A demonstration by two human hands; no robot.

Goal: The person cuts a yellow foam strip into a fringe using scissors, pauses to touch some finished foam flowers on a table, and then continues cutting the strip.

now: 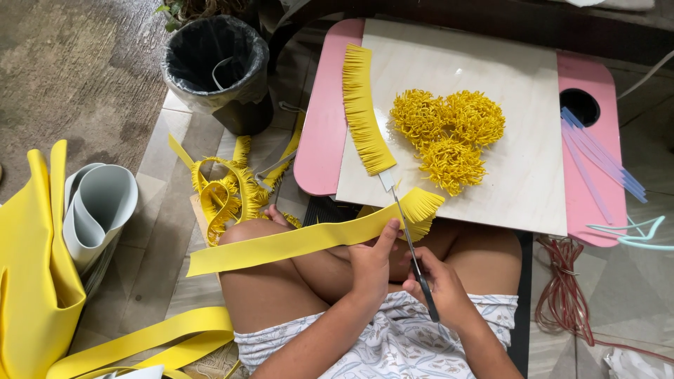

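My left hand (371, 265) pinches a long yellow foam strip (295, 242) that runs across my knees, its right end cut into a fine fringe (421, 205). In my right hand (439, 284) I grip black-handled scissors (413, 245), blades pointing up toward the fringed end. On the pale wooden board (519, 175) lie a fringed yellow strip (364, 112) and three curled yellow foam pompoms (449, 130).
The board rests on a pink lap table (319, 133) with a cup hole (580, 105) and pastel sticks (597, 158). A black-lined bin (216, 67) stands at the upper left. Yellow scraps (225, 193), rolled foam sheets (95, 210) and red cord (565, 295) lie on the floor.
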